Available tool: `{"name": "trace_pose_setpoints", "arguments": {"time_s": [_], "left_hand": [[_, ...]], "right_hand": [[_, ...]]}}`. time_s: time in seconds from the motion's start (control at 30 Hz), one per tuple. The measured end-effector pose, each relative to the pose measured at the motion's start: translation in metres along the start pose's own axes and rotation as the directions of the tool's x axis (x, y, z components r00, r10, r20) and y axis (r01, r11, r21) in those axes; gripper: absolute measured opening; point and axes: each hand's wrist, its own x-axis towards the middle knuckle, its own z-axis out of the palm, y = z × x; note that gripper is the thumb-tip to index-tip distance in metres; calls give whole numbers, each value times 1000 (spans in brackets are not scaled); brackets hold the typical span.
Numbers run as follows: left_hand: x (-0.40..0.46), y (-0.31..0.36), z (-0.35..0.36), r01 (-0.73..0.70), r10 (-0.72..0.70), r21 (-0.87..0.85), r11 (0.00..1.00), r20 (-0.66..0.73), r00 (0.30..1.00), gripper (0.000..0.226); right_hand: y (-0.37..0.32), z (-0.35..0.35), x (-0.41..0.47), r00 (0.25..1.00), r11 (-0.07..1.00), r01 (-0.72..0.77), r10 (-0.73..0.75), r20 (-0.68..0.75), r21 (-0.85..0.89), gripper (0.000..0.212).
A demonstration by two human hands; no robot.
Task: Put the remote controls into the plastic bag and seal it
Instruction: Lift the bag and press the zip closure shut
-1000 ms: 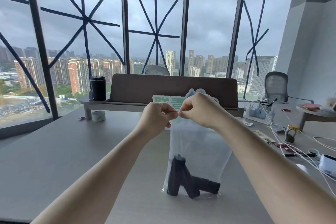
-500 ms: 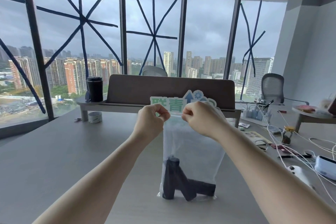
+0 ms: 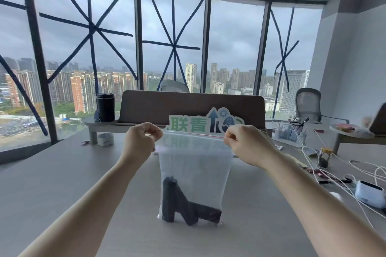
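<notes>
Pinching the top edge of the plastic bag, both hands were found closed on it: the left hand gripped the upper left corner between thumb and fingers, and the right hand gripped the upper right corner in the same manner. The bag hung upright between the hands, its red-lined closure strip stretched flat from one hand to the other. Whether the strip was pressed shut along its whole length could not be determined. The bottom of the bag rested on the table, below and between the two forearms. The remote controls, dark in colour, lay inside at the bottom of the bag, one standing on end at the left-hand side and the others leaning or lying toward the right-hand side; their exact number could not be made out through the plastic. Just beyond the hands stood a green and white sign. Farther beyond the left hand, a black cup stood on a raised shelf. White cables lay on the table out past the right hand.
</notes>
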Motion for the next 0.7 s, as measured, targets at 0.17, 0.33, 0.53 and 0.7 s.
{"name": "trace_pose_setpoints", "arguments": {"time_s": [0.17,0.33,0.53,0.7], "left_hand": [[6,-6,-9,5,-5,-6,1000,-22,1000,13],[9,-1,-22,-22,20,-45,999,-38,999,12],[24,-6,-45,-17,10,-195,981,-38,999,8],[60,-62,-52,142,-141,-172,975,19,990,12]], "right_hand": [[-1,-1,-3,1000,1000,23,-23,6,-5,17],[-16,-10,-5,995,999,43,-45,-91,-31,17],[-46,-6,1,935,994,93,-104,-338,-50,21],[-60,62,71,978,993,34,-10,-208,111,17]]}}
